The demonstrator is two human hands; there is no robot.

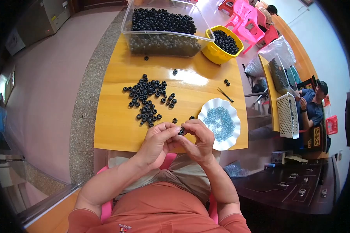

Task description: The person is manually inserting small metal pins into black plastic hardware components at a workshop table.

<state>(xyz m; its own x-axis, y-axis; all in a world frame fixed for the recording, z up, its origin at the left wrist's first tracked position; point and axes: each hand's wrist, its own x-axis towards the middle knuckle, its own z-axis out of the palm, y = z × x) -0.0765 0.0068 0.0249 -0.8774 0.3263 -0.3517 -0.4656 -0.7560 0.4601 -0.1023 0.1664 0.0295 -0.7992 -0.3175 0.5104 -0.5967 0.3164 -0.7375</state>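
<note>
Close to the table's near edge, my left hand [156,143] and my right hand [199,140] meet, their fingers closed around one small black ring-shaped part [181,132]. Thumbs and fingertips of both hands pinch it, covering much of it. Just beyond my left hand lies a loose cluster of similar black parts [146,93], many showing a round hole. To the right of my right hand sits a white scalloped plate [236,134] holding many tiny clear bluish pieces [218,122]. Dark tweezers [225,95] rest behind the plate.
At the table's far side stand a clear plastic bin [163,46] and a yellow basin [217,57], both filled with black parts. Pink chairs [247,23] are beyond. On the right, another person [315,103] sits by a white perforated basket [287,116].
</note>
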